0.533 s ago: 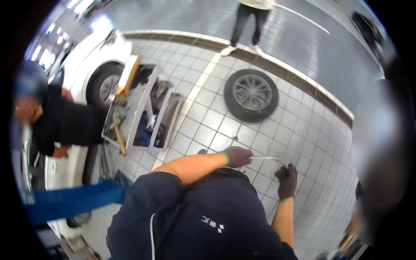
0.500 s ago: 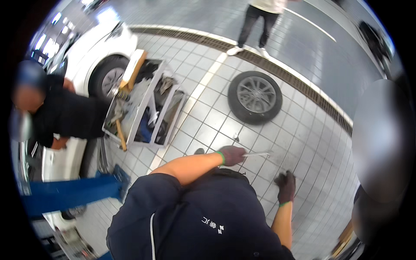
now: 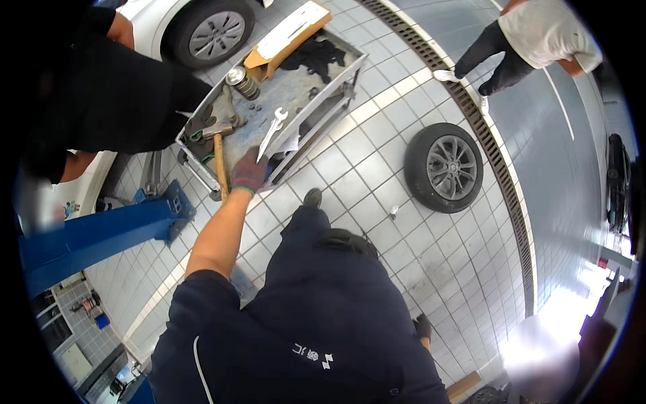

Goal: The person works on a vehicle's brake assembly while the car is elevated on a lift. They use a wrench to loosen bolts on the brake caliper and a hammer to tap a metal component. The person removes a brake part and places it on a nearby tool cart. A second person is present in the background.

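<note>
Left hand, gloved, was reached into the tool tray, fingers closed on the long wrench; hammer lay just beside. Right hand grip undeterminable

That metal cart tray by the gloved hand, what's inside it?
In the cart tray: a hammer, a wrench, a spray can, a dark rag and a cardboard piece. The left hand covers whatever lies beneath it.
</note>
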### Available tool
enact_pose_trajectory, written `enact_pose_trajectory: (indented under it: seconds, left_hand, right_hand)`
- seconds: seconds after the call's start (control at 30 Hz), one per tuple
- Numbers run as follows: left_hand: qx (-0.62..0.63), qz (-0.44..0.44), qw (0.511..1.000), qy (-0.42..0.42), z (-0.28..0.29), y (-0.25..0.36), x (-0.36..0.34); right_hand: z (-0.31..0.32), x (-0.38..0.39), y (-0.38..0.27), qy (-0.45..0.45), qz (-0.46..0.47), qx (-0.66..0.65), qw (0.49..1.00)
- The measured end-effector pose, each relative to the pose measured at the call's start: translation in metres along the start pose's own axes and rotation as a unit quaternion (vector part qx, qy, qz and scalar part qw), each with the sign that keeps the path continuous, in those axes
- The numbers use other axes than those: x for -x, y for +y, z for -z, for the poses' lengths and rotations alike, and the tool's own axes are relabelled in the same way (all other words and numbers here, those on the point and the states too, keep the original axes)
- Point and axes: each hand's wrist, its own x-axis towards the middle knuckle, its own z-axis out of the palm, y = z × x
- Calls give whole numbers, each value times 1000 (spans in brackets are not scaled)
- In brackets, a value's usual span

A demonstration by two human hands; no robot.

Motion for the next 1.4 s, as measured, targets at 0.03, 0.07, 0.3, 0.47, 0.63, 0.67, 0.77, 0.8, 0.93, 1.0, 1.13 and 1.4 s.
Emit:
enact_pose_trajectory:
  seconds: [0.03,0.07,0.3,0.47,0.63,0.67,0.77,0.8,0.93,1.0,1.13,1.4]
  left_hand:
    - [-34,-36,999,9,4,-19,-16]
    - [-55,-19,998,-21,15,-21,-28]
    - [-56,40,998,-1,-1,-75,-71]
    - [-101,70,991,53,-8,-74,-93]
    - [-301,-36,950,-73,9,-5,-113]
    - [-258,-80,961,-56,-6,-7,-121]
    - [-252,-56,966,30,-15,-11,-129]
    - [-265,-57,962,35,-15,-14,-136]
    - [-297,-150,942,34,-14,-6,-154]
    - [-305,-175,935,40,-23,-24,-158]
    - [-313,-148,937,47,-26,-27,-149]
    - [-261,-19,963,-70,-7,6,-152]
  right_hand:
    - [-8,-4,-9,-33,85,95,991]
    - [-17,-7,-24,-67,116,147,980]
    - [-127,69,-229,-46,168,68,982]
    - [-132,64,-248,-56,175,94,978]
    - [-97,27,-197,-67,203,200,956]
    - [-102,30,-204,-44,133,220,965]
    - [-129,103,-223,6,108,199,974]
    - [-131,111,-212,17,110,184,977]
    - [-137,109,-163,33,93,92,991]
    - [-136,100,-135,-2,69,135,988]
    - [-146,119,-122,-3,57,198,979]
    - [-147,126,-122,10,49,92,994]
